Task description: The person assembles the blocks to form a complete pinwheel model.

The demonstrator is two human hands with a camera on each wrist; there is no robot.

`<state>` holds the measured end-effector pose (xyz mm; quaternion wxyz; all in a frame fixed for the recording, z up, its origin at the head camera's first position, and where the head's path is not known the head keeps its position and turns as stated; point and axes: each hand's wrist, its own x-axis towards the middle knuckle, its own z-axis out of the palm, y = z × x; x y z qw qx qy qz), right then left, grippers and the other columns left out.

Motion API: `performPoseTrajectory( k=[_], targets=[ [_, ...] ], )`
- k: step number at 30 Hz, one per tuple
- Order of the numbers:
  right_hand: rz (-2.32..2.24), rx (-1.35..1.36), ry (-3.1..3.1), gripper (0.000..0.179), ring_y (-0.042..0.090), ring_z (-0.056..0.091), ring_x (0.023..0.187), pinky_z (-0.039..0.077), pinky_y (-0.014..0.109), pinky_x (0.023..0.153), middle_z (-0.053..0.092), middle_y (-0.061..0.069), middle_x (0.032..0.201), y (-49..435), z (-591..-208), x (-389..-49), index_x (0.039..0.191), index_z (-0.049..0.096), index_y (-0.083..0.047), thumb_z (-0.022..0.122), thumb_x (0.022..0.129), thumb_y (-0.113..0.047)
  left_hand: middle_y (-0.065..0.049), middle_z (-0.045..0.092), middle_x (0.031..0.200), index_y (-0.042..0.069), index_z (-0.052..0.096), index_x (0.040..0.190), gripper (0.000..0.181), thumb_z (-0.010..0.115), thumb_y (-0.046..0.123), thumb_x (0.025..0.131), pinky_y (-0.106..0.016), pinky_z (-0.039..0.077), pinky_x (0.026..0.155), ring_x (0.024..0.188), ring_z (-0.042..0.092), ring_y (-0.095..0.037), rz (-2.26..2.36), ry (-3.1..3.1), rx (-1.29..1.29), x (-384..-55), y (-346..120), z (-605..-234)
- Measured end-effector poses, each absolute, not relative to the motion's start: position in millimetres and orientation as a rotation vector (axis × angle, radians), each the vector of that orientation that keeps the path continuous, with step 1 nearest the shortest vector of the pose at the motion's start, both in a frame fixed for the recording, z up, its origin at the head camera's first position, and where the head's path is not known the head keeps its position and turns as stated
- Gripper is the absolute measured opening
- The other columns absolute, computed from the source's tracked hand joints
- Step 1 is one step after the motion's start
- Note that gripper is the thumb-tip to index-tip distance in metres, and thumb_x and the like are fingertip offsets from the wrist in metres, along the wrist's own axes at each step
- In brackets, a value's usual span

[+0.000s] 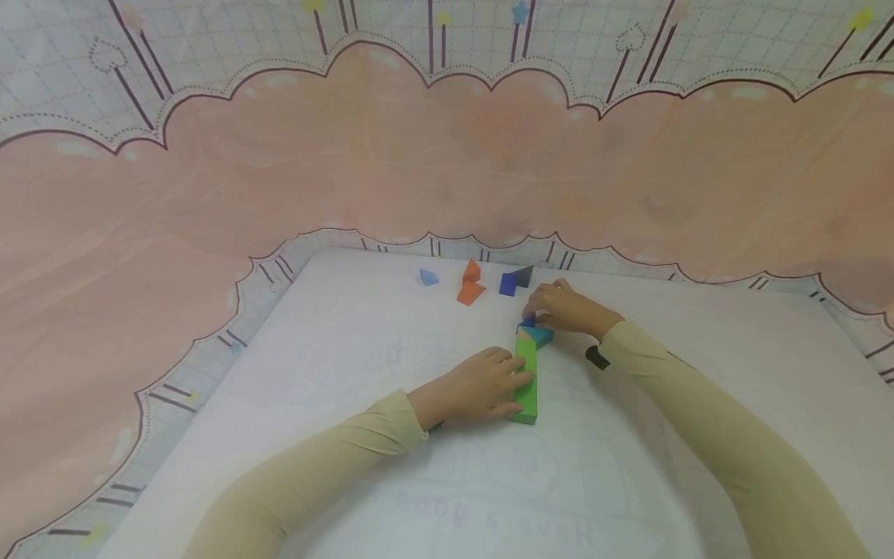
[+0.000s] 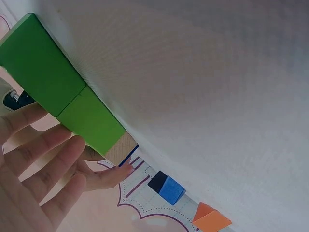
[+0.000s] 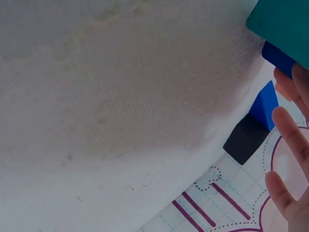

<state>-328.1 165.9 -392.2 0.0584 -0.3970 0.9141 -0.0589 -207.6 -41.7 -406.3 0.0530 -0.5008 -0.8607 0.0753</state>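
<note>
A row of green blocks, two shades with a seam in the left wrist view, lies on the white table. My left hand rests against it from the left, fingers spread and fairly straight across its top. At the row's far end sits a teal block, with a bare-wood face showing beside the light green one. My right hand pinches a small dark blue block there, against the teal one. In the right wrist view, fingertips meet that blue block's lower edge; part of it is hidden.
Farther back on the table lie a blue block touching a black one, two orange blocks and a light blue one. A patterned cloth rises behind the table's far edge.
</note>
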Motion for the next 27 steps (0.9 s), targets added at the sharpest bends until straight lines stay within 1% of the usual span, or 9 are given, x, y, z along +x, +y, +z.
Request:
performPoseTrajectory(
  k=[18, 27],
  targets=[
    [-0.192, -1.138, 2.752, 0.022, 0.027, 0.054, 0.11, 0.035, 0.054, 0.096, 0.071, 0.003, 0.105, 166.5, -389.8, -328.6, 0.104, 0.072, -0.014, 0.065, 0.085, -0.005, -0.002, 0.053, 0.129, 0.018, 0.049, 0.131, 0.047, 0.046, 0.048, 0.095, -0.032, 0.038, 0.108, 0.117, 0.051, -0.017, 0.23, -2.623, -1.527, -209.1, -40.8, -407.7],
    [-0.222, -1.137, 2.751, 0.022, 0.027, 0.054, 0.111, 0.035, 0.053, 0.096, 0.071, 0.003, 0.106, 167.4, -392.3, -329.4, 0.104, 0.072, -0.015, 0.065, 0.085, -0.006, -0.002, 0.053, 0.131, 0.018, 0.048, 0.133, 0.049, 0.045, 0.049, 0.095, -0.032, 0.037, 0.109, 0.119, 0.05, -0.017, 0.244, -2.631, -1.531, -209.4, -40.8, -407.5]
  ],
)
